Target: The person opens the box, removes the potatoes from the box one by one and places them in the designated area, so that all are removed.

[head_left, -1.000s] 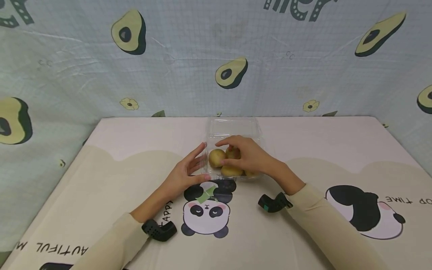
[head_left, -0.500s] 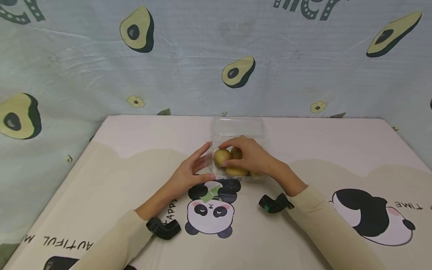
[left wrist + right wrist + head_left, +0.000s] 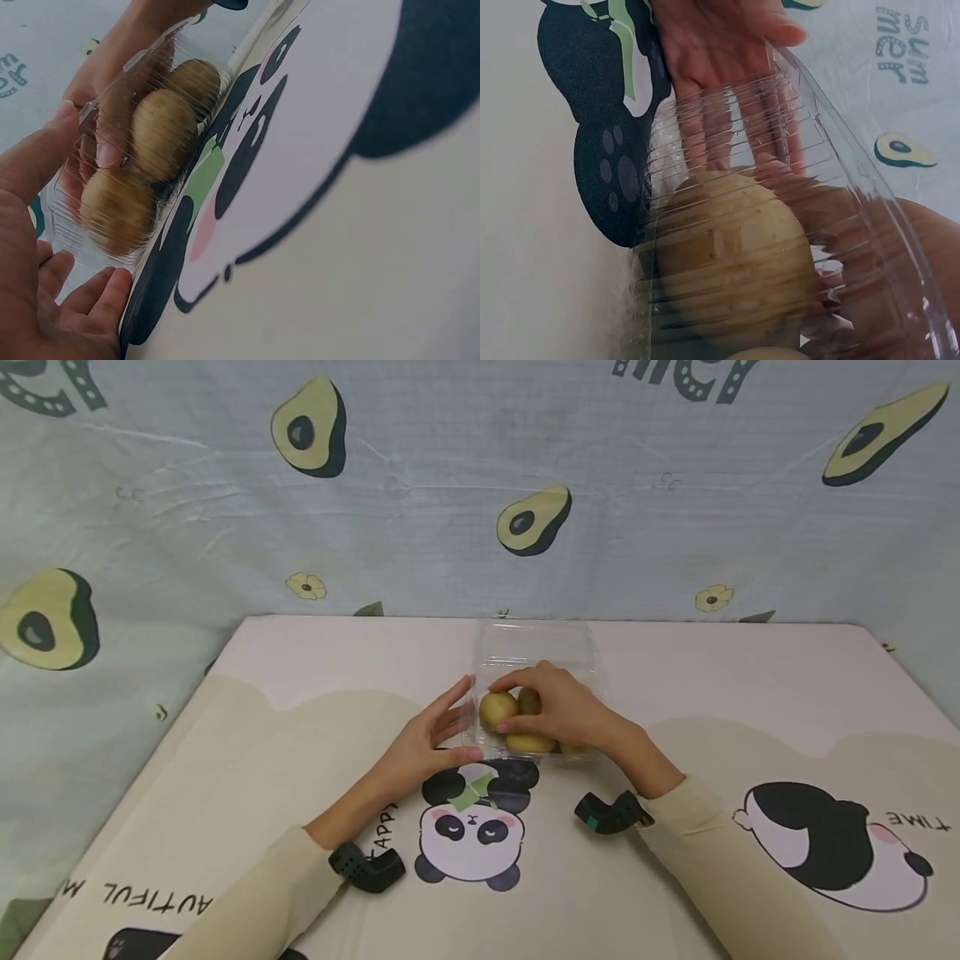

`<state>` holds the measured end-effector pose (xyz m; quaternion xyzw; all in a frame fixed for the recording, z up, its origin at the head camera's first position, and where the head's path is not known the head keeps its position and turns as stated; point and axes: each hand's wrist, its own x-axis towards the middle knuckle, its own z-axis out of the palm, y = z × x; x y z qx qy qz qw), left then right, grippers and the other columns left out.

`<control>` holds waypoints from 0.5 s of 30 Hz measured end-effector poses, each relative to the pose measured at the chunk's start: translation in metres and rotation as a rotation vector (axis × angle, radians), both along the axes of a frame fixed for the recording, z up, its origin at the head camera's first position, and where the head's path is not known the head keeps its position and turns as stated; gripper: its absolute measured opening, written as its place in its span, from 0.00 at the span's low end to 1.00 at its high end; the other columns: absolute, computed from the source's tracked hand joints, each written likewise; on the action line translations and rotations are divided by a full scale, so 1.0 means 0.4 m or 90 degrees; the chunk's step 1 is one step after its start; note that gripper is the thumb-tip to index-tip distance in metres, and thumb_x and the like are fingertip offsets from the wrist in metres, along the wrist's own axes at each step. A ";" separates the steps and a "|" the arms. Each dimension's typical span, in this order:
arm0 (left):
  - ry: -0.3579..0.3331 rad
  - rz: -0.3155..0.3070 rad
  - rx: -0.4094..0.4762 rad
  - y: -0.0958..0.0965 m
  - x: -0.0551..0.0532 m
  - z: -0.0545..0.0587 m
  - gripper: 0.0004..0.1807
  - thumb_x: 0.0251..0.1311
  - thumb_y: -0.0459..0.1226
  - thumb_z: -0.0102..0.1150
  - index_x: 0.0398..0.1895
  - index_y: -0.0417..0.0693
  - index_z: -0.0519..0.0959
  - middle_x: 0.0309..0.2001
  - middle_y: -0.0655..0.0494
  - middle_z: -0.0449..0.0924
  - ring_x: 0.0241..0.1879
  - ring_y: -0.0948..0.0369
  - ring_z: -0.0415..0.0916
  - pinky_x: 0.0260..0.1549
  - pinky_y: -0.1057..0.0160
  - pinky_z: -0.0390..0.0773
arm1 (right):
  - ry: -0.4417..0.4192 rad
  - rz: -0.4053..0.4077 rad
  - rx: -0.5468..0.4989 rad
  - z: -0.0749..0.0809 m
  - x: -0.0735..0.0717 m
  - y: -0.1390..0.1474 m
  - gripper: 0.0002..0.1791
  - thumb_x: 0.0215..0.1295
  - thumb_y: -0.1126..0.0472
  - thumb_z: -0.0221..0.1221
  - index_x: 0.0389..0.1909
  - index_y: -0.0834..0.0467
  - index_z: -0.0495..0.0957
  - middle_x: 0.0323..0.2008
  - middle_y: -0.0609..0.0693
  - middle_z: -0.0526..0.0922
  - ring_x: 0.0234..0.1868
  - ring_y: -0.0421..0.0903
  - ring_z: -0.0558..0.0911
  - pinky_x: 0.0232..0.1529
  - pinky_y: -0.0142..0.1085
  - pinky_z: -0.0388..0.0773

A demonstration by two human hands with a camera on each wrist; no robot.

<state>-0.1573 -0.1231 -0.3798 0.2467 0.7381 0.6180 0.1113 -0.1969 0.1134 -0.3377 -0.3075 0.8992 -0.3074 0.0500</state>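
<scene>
A clear plastic clamshell box [image 3: 491, 745] stands on the table with its lid [image 3: 536, 642] raised at the back. Several potatoes lie in it, among them one at the left [image 3: 495, 711], one at the front [image 3: 531, 743] and a darker one [image 3: 529, 701] partly behind the right hand. My right hand [image 3: 566, 706] reaches into the box, thumb and fingers on either side of the left potato. My left hand [image 3: 420, 743] is spread at the box's left side, its thumb by the front corner and its straight fingers along the wall. Ribbed plastic blurs the potatoes in both wrist views.
The table [image 3: 337, 652] has a printed cover with a panda [image 3: 471, 843] and a dog [image 3: 840, 852]. A dark object [image 3: 138, 943] lies at the front left edge. Behind the table hangs a sheet [image 3: 420, 460] printed with avocados.
The head view has shifted, so everything sits further right in the picture. My right fingers have closed in slightly around the left potato. My left hand stays beside the box.
</scene>
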 end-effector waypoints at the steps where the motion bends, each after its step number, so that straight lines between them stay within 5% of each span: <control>1: -0.001 0.000 0.001 0.000 0.000 -0.001 0.49 0.56 0.34 0.67 0.76 0.56 0.48 0.75 0.60 0.47 0.70 0.54 0.55 0.63 0.63 0.63 | 0.000 -0.001 0.003 0.000 0.001 -0.001 0.27 0.54 0.47 0.69 0.55 0.49 0.79 0.45 0.43 0.79 0.43 0.45 0.70 0.40 0.40 0.71; 15: -0.006 0.004 -0.004 0.000 -0.001 -0.002 0.48 0.57 0.35 0.67 0.76 0.58 0.49 0.75 0.61 0.47 0.70 0.55 0.55 0.63 0.62 0.63 | -0.007 0.015 0.013 0.009 -0.004 -0.007 0.29 0.51 0.49 0.72 0.56 0.47 0.79 0.49 0.41 0.80 0.46 0.45 0.70 0.42 0.41 0.71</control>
